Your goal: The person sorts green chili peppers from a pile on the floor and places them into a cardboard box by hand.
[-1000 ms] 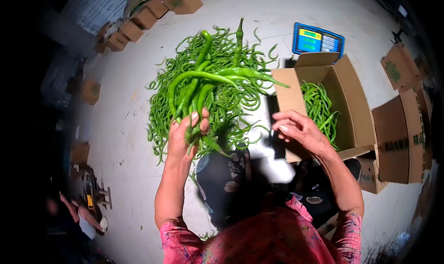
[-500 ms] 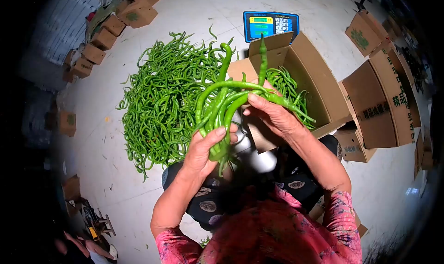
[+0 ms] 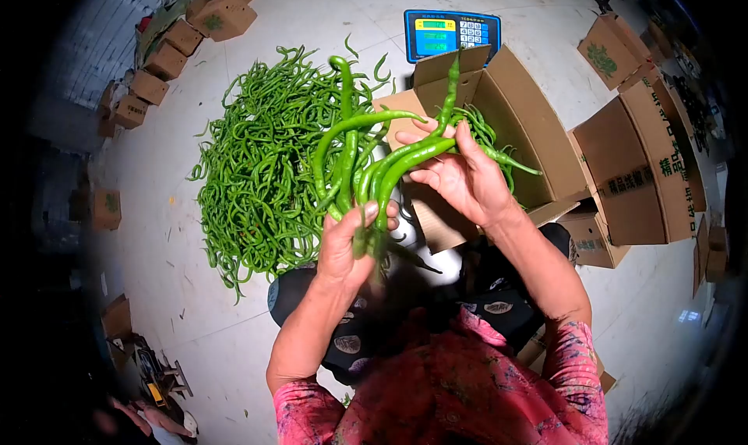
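Note:
My left hand (image 3: 347,242) is closed around the lower ends of a bunch of long green chili peppers (image 3: 349,164), which fan upward and to the right. My right hand (image 3: 477,181) has its fingers behind the upper ends of some of these peppers, with the thumb raised in front. One pepper sticks out to the right past that thumb, and another points upward. Behind the right hand is an open cardboard box (image 3: 523,125) with green chili peppers inside. To the left, a big heap of green chili peppers (image 3: 265,164) lies on the floor.
A blue-framed scale display (image 3: 450,37) stands behind the box. More open cardboard boxes (image 3: 635,168) stand at the right, and a row of closed boxes (image 3: 165,61) runs along the upper left. My knees (image 3: 499,293) are close below my hands.
My right thumb has lifted off the peppers and its fingers have spread. The bunch has fanned apart, and my left hand has shifted slightly up and to the left.

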Demonstrator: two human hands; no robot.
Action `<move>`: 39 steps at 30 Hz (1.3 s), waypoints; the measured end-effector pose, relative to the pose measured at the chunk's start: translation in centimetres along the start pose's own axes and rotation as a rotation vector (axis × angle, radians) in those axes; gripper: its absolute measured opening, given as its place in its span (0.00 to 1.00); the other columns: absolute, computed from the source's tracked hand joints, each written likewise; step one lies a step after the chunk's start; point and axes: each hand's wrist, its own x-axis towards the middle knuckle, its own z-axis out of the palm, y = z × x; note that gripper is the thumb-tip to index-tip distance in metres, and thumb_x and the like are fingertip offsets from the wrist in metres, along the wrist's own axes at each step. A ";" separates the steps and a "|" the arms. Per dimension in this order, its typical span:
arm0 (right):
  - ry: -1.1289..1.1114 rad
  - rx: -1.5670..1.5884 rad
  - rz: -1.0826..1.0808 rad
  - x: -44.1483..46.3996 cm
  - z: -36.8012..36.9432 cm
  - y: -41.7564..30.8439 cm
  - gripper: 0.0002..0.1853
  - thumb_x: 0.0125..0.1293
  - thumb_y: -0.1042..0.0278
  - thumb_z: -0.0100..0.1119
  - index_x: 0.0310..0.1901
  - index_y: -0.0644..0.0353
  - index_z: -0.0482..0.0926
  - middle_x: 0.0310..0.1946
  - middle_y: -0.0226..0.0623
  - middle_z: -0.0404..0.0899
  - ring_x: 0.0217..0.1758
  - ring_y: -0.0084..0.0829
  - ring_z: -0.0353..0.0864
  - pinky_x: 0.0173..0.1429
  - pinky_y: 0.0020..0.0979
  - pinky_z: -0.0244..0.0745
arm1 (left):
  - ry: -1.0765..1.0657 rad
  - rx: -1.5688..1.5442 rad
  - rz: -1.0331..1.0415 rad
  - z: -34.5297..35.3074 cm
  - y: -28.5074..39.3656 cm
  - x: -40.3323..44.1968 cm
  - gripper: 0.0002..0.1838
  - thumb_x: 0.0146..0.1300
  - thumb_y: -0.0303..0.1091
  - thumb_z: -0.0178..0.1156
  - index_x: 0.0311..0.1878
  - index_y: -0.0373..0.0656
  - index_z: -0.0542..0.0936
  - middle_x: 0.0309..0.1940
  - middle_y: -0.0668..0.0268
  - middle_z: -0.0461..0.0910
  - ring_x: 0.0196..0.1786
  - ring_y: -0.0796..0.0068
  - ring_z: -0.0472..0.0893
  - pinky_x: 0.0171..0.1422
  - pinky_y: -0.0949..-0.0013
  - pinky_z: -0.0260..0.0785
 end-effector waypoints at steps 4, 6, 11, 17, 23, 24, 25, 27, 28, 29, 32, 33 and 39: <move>-0.006 0.137 0.021 0.1 0.5 -0.6 0.32 0.75 0.44 0.35 0.66 0.64 0.63 0.58 0.55 0.72 0.61 0.40 0.73 0.63 0.41 0.73 | -0.016 -0.040 -0.042 -0.1 -0.4 -0.4 0.27 0.58 0.36 0.63 0.59 0.37 0.70 0.47 0.63 0.75 0.42 0.72 0.71 0.47 0.68 0.66; -0.002 0.146 0.009 0.0 1.2 -1.2 0.32 0.76 0.44 0.34 0.66 0.64 0.63 0.60 0.57 0.70 0.62 0.42 0.73 0.64 0.44 0.71 | -0.043 -0.072 -0.031 0.4 0.0 -0.6 0.29 0.57 0.38 0.64 0.60 0.36 0.70 0.46 0.63 0.75 0.41 0.73 0.71 0.47 0.69 0.65; -0.106 0.153 -0.006 0.1 -0.9 -2.9 0.31 0.76 0.46 0.34 0.66 0.66 0.63 0.62 0.57 0.69 0.66 0.46 0.70 0.70 0.47 0.64 | -0.088 -0.205 0.033 -1.4 0.4 -0.3 0.20 0.60 0.29 0.59 0.55 0.34 0.73 0.46 0.55 0.78 0.40 0.69 0.75 0.47 0.66 0.68; 0.101 0.038 -0.081 0.1 -3.2 -4.1 0.23 0.75 0.51 0.45 0.58 0.63 0.72 0.47 0.50 0.80 0.52 0.38 0.80 0.56 0.39 0.76 | -0.027 -0.178 0.072 -1.9 0.5 -0.1 0.17 0.62 0.26 0.60 0.55 0.35 0.74 0.43 0.55 0.79 0.40 0.69 0.76 0.44 0.65 0.70; 0.238 -0.247 0.030 -0.3 -1.9 -2.7 0.12 0.70 0.63 0.57 0.46 0.62 0.75 0.24 0.27 0.74 0.19 0.15 0.67 0.25 0.18 0.66 | 0.008 -0.089 0.067 -1.3 0.1 0.0 0.18 0.59 0.29 0.59 0.52 0.34 0.75 0.42 0.59 0.79 0.39 0.72 0.74 0.45 0.68 0.69; 0.236 -0.251 0.073 -0.4 -1.6 -2.0 0.13 0.68 0.63 0.59 0.46 0.62 0.75 0.24 0.25 0.73 0.19 0.14 0.66 0.24 0.18 0.64 | 0.021 -0.089 0.062 -0.7 0.0 0.0 0.18 0.59 0.29 0.61 0.52 0.34 0.75 0.42 0.60 0.79 0.39 0.73 0.75 0.45 0.68 0.70; 0.233 -0.254 0.116 -0.5 -1.2 -1.2 0.14 0.66 0.62 0.61 0.46 0.62 0.75 0.23 0.24 0.72 0.19 0.14 0.64 0.23 0.18 0.61 | 0.031 -0.051 0.055 -0.6 -0.3 0.1 0.18 0.58 0.29 0.61 0.52 0.35 0.75 0.42 0.60 0.79 0.39 0.72 0.75 0.45 0.68 0.70; 0.156 -0.350 0.159 -0.8 -0.4 0.4 0.14 0.63 0.62 0.66 0.43 0.61 0.77 0.25 0.24 0.74 0.21 0.14 0.68 0.25 0.19 0.61 | 0.059 0.022 0.049 -0.5 -0.7 0.3 0.19 0.58 0.29 0.62 0.53 0.35 0.75 0.42 0.59 0.80 0.39 0.72 0.77 0.45 0.68 0.72; 0.113 -0.404 0.168 -1.1 1.1 0.6 0.13 0.62 0.62 0.66 0.41 0.60 0.78 0.26 0.24 0.75 0.23 0.14 0.69 0.25 0.19 0.60 | 0.076 0.084 0.047 0.2 -0.7 0.2 0.19 0.58 0.28 0.63 0.53 0.36 0.75 0.43 0.59 0.80 0.41 0.71 0.79 0.46 0.66 0.75; 0.069 -0.454 0.176 -1.3 2.6 0.7 0.12 0.61 0.62 0.67 0.40 0.59 0.79 0.27 0.24 0.77 0.24 0.14 0.71 0.26 0.19 0.60 | 0.104 0.139 0.035 0.3 -1.2 0.1 0.18 0.59 0.25 0.61 0.54 0.36 0.75 0.42 0.60 0.81 0.42 0.71 0.81 0.46 0.65 0.77; 0.082 -0.517 0.153 -1.5 2.1 1.1 0.10 0.61 0.62 0.66 0.38 0.57 0.80 0.28 0.24 0.78 0.25 0.14 0.72 0.27 0.19 0.60 | 0.145 0.127 0.042 1.1 -2.2 0.2 0.18 0.59 0.21 0.60 0.54 0.38 0.75 0.43 0.61 0.80 0.44 0.71 0.81 0.49 0.66 0.78; 0.082 -0.523 0.167 -1.4 1.8 0.7 0.10 0.61 0.61 0.66 0.38 0.56 0.81 0.28 0.23 0.78 0.25 0.14 0.71 0.27 0.19 0.60 | 0.140 0.104 0.064 1.0 -2.2 0.3 0.17 0.60 0.21 0.60 0.53 0.38 0.75 0.44 0.61 0.80 0.45 0.71 0.81 0.49 0.66 0.78; 0.174 -0.070 0.081 -0.5 -1.9 -2.1 0.09 0.70 0.65 0.53 0.42 0.62 0.76 0.35 0.33 0.76 0.40 0.26 0.76 0.46 0.28 0.72 | 0.021 -0.130 0.137 -1.3 0.0 0.9 0.14 0.65 0.29 0.59 0.52 0.38 0.74 0.33 0.69 0.74 0.33 0.78 0.70 0.42 0.69 0.67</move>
